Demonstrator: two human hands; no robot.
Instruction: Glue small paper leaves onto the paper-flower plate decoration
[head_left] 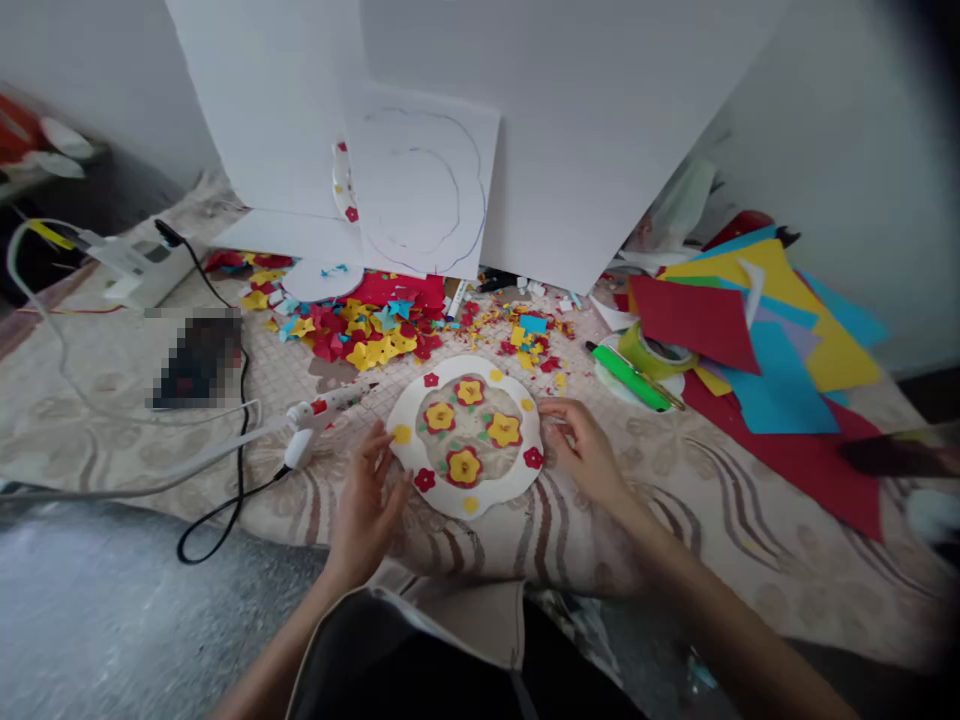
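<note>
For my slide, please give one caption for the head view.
Both hands hold a white scalloped paper ring decorated with red-and-yellow flowers.

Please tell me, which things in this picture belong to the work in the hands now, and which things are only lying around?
In hand:
- white paper wreath with red and yellow flowers
- left hand at its left edge
- right hand at its right edge

Lying about:
- glue gun
- cut paper scraps
- green marker
- tape roll
- coloured paper sheets
- white boards
</note>
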